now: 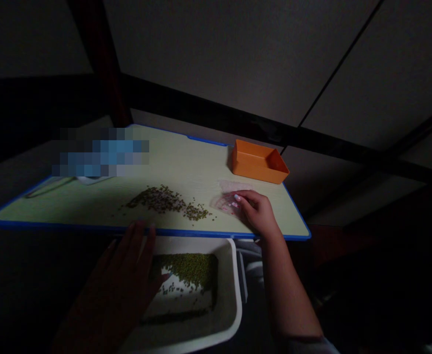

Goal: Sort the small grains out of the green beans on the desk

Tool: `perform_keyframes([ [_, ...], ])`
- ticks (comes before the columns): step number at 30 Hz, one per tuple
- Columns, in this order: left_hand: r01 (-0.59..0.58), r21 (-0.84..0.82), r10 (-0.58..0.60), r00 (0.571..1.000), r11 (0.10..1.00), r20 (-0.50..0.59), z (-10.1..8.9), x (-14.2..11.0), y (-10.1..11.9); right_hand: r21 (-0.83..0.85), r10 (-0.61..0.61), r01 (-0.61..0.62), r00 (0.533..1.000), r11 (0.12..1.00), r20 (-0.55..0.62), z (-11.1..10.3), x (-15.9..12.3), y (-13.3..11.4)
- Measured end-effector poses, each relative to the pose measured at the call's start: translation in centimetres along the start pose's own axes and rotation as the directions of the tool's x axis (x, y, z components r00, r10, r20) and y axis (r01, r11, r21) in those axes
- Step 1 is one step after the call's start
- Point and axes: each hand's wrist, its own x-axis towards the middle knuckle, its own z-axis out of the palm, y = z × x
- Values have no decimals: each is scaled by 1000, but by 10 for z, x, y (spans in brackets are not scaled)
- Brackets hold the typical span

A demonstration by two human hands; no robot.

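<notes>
My left hand (127,275) lies flat with its fingers stretched out, over the left rim of a white tub (234,295) held below the table edge. The tub holds small green beans (190,268). More green beans (164,200) lie scattered on the pale table top (90,206). My right hand (256,211) rests on the table to the right, fingers curled and pressing on a clear plastic bag (223,201) with pinkish marks.
An orange rectangular box (258,162) stands at the table's far right corner. The table has a blue rim (53,225). A blurred patch and a thin dark cord (49,187) lie at the far left. The surroundings are dark.
</notes>
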Motion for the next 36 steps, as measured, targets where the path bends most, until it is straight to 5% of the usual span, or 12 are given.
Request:
perform_keyframes([
  [8, 33, -2, -33, 999, 999, 28, -3, 2, 2, -122, -41, 48, 998, 991, 53, 2, 2, -2],
  [25, 23, 38, -27, 995, 999, 94, -4, 2, 2, 19, -80, 77, 977, 997, 197, 2, -1, -7],
  [36, 93, -93, -92, 996, 991, 15, -1, 4, 4, 91, -96, 77, 969, 993, 227, 1, -2, -9],
])
